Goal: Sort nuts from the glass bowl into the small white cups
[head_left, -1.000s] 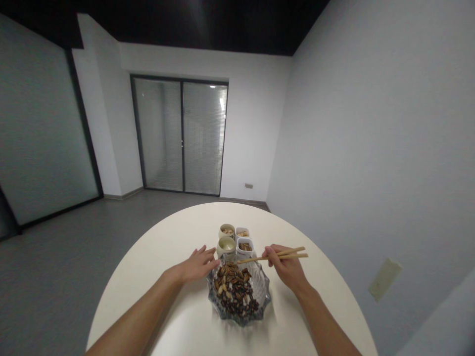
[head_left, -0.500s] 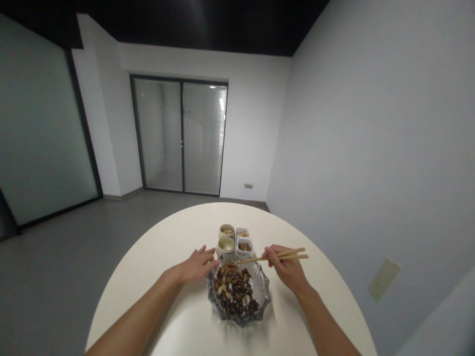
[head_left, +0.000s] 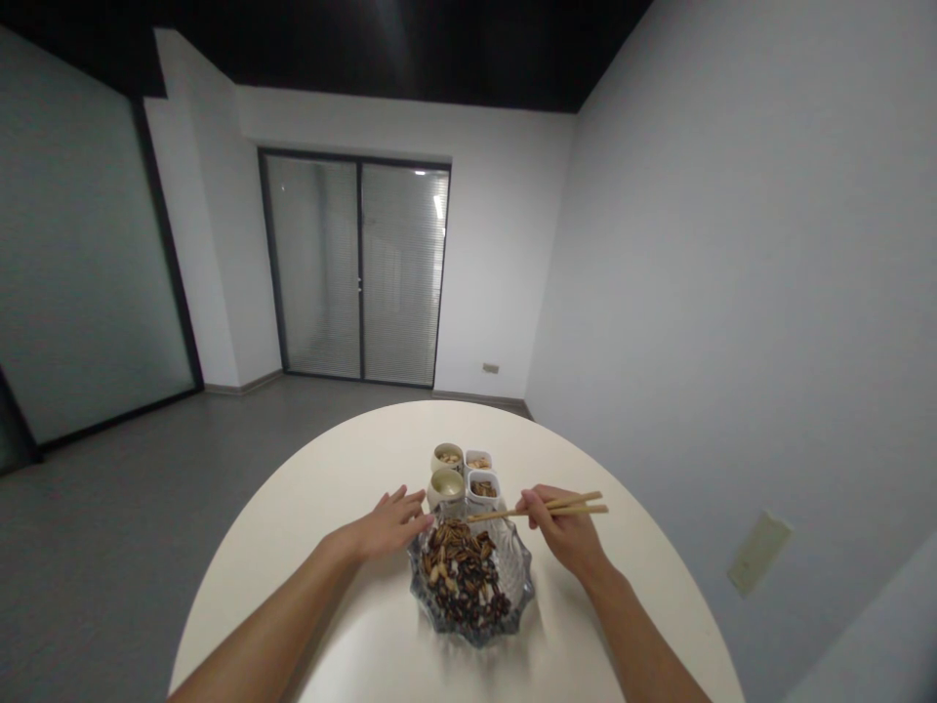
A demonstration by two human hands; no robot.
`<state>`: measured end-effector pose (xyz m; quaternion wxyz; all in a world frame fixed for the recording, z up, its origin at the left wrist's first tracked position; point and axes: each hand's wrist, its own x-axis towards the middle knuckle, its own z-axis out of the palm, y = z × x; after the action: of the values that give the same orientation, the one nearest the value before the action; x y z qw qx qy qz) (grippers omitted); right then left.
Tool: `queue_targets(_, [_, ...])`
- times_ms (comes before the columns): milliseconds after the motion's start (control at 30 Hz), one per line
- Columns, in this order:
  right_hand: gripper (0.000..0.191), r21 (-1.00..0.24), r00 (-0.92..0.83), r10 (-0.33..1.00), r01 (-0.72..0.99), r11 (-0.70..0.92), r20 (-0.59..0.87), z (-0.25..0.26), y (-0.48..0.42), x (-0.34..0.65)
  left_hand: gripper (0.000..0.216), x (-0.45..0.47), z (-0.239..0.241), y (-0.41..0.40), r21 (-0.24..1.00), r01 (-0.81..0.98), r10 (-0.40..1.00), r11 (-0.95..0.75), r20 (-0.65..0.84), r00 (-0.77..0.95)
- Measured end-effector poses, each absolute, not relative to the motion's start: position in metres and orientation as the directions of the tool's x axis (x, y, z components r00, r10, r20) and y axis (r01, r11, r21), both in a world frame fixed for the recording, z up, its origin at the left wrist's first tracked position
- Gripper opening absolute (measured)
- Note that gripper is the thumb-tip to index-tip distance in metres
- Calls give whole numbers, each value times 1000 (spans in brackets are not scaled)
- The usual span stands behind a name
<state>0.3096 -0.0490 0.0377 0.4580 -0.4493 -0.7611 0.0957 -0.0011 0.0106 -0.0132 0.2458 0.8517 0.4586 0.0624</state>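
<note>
A scalloped glass bowl [head_left: 517, 561] stands in front of me, with a mix of brown and dark seeds and some paler nuts [head_left: 465, 576] heaped mostly to its left. My left hand [head_left: 393, 524] rests at the bowl's left rim, fingers spread. In my right hand [head_left: 560, 522] is a pair of chopsticks [head_left: 571, 505], their tips over the far part of the bowl by the brown seeds. Whether the tips pinch anything is too small to tell. Just behind the bowl sit a greenish cup [head_left: 446, 488] and a white square dish [head_left: 483, 487] of brown seeds.
Farther back are a second greenish cup [head_left: 447, 457] with pale nuts and another white dish [head_left: 478, 460] with light-coloured pieces. All stand on a round white table [head_left: 351, 439]. A wall [head_left: 732, 293] rises close on the right; glass doors [head_left: 358, 273] are beyond.
</note>
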Motion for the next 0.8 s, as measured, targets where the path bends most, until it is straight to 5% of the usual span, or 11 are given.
queue_targets(500, [50,-544,-47,684,568,618,728,60,-38,277,66,-16,-8,7,482,752,819,-450,-114,563])
queue_targets(800, [48,-433,-174,639,601,672,749,76,10,237,67,-23,0,9,483,755,825,-443,-110,554])
